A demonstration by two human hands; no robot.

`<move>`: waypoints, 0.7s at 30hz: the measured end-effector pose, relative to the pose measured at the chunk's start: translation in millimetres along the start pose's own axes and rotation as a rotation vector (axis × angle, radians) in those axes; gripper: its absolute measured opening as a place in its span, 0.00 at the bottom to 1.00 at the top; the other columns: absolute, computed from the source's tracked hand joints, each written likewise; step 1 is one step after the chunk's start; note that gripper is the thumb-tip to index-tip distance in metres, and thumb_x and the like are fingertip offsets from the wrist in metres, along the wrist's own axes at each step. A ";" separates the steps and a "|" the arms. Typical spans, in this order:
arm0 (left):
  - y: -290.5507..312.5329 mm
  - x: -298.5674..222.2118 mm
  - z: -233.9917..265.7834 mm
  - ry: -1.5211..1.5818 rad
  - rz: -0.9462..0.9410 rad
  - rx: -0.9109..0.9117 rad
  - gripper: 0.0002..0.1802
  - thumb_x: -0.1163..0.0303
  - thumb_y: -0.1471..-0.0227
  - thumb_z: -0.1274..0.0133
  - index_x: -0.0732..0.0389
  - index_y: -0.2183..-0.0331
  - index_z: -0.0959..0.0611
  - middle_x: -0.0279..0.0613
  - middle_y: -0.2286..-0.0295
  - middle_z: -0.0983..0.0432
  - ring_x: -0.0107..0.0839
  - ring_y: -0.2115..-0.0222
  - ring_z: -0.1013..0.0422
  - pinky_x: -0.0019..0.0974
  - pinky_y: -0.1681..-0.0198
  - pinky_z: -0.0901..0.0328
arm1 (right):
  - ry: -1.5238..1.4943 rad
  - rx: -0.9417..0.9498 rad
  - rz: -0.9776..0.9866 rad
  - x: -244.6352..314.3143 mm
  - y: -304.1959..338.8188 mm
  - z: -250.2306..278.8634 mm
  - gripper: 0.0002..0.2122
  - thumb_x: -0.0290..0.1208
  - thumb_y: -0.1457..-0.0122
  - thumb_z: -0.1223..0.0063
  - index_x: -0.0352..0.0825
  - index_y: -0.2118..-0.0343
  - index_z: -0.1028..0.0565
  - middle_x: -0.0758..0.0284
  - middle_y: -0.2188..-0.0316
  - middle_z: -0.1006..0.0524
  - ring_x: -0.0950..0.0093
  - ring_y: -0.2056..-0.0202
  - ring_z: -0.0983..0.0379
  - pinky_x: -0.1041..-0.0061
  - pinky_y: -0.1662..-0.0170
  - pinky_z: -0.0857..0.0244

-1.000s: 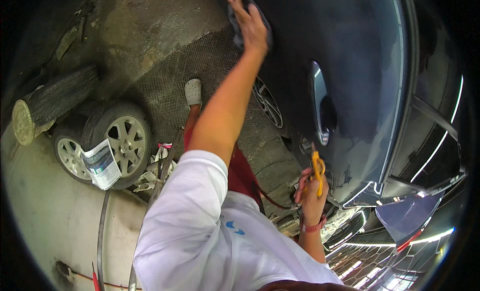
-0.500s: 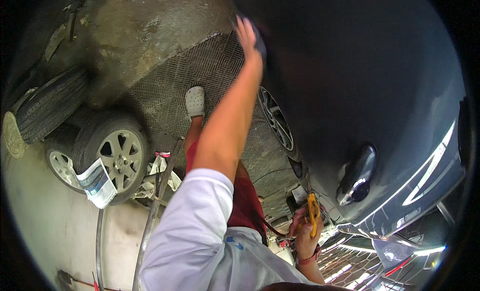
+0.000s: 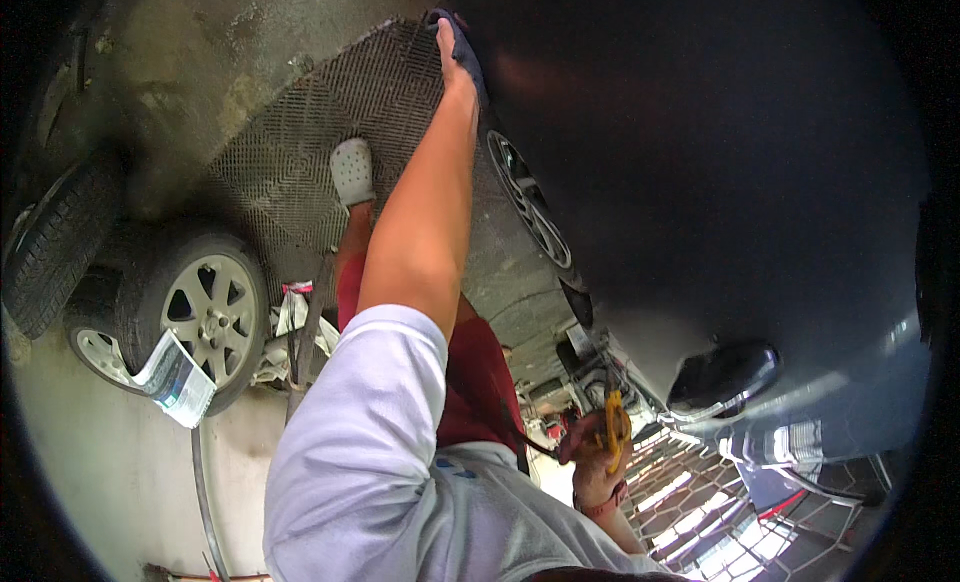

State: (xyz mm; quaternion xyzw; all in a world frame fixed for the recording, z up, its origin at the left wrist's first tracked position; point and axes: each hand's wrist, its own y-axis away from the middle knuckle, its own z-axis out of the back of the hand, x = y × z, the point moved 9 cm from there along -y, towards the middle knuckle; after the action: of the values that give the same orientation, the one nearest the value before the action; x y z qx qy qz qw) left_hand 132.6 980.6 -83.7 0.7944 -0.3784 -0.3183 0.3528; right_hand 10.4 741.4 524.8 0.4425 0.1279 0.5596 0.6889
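Note:
My left arm reaches far ahead. My left hand [image 3: 448, 57] is flattened over a dark cloth [image 3: 470, 67], against the side of a dark, glossy car [image 3: 690, 202]. Close to my right side, my right hand [image 3: 597, 462] is wrapped round a yellow gun-shaped tool [image 3: 617, 432] with a thin nozzle end, and a dark hose [image 3: 535, 445] runs to that hand. The tool is beside the car's side mirror [image 3: 725, 377]. Much of the left hand's palm is hidden behind the cloth.
One car wheel [image 3: 530, 197] shows beneath the left forearm's far side. Loose tyres and alloy wheels [image 3: 215, 322] stand at the left, with a printed sheet [image 3: 178, 382] over one. My foot in a pale clog [image 3: 352, 172] stands on textured floor matting [image 3: 290, 152].
My left hand with the cloth has moved slightly left and farther forward along the car. My right hand with the yellow tool has shifted a little. The whole view has shifted too.

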 end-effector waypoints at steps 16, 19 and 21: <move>557.8 53.1 -130.6 -1.444 -0.335 0.564 0.41 0.51 0.37 0.52 0.76 0.36 0.32 0.72 0.28 0.72 0.70 0.27 0.69 0.76 0.30 0.67 | -0.231 0.043 0.317 13.9 60.7 73.3 0.42 0.74 0.41 0.49 0.27 0.53 0.29 0.70 0.75 0.30 0.83 0.81 0.34 0.82 0.78 0.39; 500.0 -6.2 -148.8 -1.493 -0.681 0.444 0.41 0.54 0.39 0.49 0.84 0.40 0.30 0.70 0.28 0.76 0.68 0.27 0.69 0.78 0.31 0.68 | -0.241 0.052 0.368 -8.7 71.1 95.9 0.42 0.73 0.41 0.49 0.27 0.52 0.29 0.70 0.75 0.30 0.84 0.80 0.34 0.83 0.78 0.39; 427.3 -72.4 -171.1 -0.996 -0.878 0.207 0.37 0.58 0.30 0.58 0.70 0.30 0.43 0.77 0.31 0.55 0.72 0.29 0.59 0.76 0.30 0.65 | -0.258 0.073 0.408 -27.2 78.9 104.6 0.39 0.71 0.38 0.48 0.28 0.52 0.29 0.71 0.74 0.30 0.85 0.81 0.34 0.83 0.78 0.40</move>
State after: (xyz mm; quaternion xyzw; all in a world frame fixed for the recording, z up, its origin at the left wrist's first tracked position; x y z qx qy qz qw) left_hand 66.9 896.4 369.9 0.6624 -0.1661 -0.7230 -0.1042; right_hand 19.5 667.1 635.8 0.5516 -0.0328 0.6212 0.5557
